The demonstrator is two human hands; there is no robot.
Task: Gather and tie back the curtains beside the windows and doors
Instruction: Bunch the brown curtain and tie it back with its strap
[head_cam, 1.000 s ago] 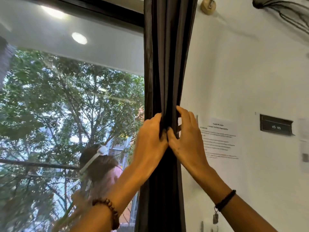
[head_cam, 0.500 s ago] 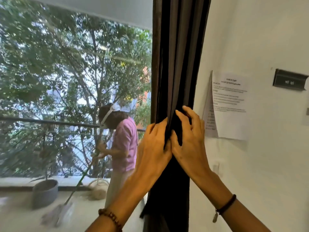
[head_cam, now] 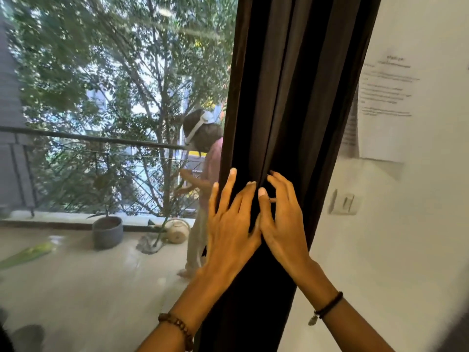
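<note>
White plaster wall [head_cam: 380,237] at right, window glass [head_cam: 101,72] at left, dark curtain [head_cam: 291,97] hanging between them

Left hand [head_cam: 228,232]: laid flat on the curtain's left edge, fingers nearly straight and fanned, released. Half a second ago those fingers lay close together.

Right hand [head_cam: 281,229]: thumb side touching the left hand, fingers arched over the place where the folds converge; cannot tell whether it pinches the cloth or only rests on it. It was flatter before.

Wrists: brown beaded bracelet [head_cam: 177,329] on the left, black cord bracelet [head_cam: 328,304] with a small charm on the right; both forearms rise from the lower edge.

Curtain: matt, heavy cloth, deep vertical pleats, drawn narrow at the hands, still untied.

Wall: printed paper sheet [head_cam: 385,110], blurred; pale switch plate [head_cam: 344,204] below it.

Beyond the glass: grey round pot [head_cam: 107,232], metal railing [head_cam: 88,138], trees, and a person [head_cam: 203,138] in pink, now partly hidden by the curtain's edge
</note>
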